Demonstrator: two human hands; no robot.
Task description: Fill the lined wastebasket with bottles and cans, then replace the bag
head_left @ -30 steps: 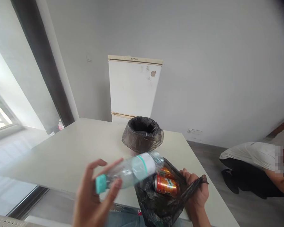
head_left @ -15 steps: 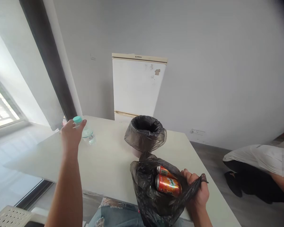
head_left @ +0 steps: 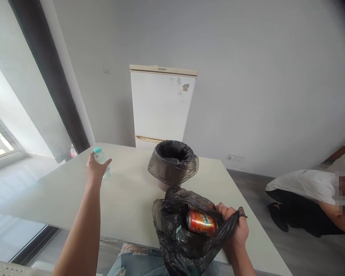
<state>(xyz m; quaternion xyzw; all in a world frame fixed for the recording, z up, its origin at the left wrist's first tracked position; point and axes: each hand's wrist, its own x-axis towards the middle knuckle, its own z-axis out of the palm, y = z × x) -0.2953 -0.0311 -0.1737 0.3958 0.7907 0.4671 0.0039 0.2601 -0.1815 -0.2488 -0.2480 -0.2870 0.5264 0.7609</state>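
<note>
On the pale, glossy surface, taking the round container draped in thin black plastic as centre, a clear plastic bottle with a turquoise cap stands upright at nine o'clock. The left hand curves around it; whether it grips, I cannot tell. Toward half past five, the right hand clutches the rim of a crumpled black plastic bag, an orange-red metal can lying inside.
</note>
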